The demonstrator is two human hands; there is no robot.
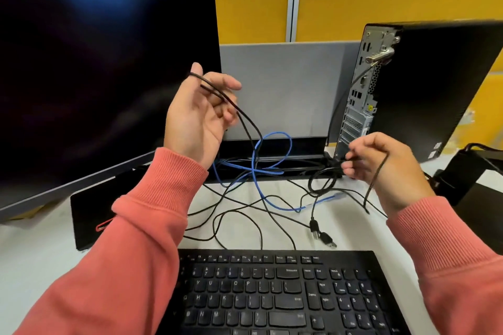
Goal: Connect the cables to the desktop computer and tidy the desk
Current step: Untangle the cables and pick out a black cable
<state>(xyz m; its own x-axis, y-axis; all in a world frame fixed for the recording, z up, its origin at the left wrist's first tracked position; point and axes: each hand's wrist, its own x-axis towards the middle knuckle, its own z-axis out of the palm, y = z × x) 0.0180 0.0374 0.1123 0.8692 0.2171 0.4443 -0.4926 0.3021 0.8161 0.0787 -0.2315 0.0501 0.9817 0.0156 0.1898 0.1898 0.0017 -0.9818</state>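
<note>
A dark monitor (103,81) stands at the left of the white desk (38,261). Beside it, the raised left hand (196,119) holds a thin black cable (239,110) looped over its curled fingers. A blue cable (272,144) lies tangled with black leads behind the keyboard (285,296); 2 USB plugs (322,234) rest just beyond it. The right hand (381,163) pinches another black cable (377,179) near the desktop computer's (424,84) exposed rear ports.

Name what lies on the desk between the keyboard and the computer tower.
In the head view, between the keyboard and the computer tower lie tangled black cables, a blue cable and two loose USB plugs on the white desk.
</note>
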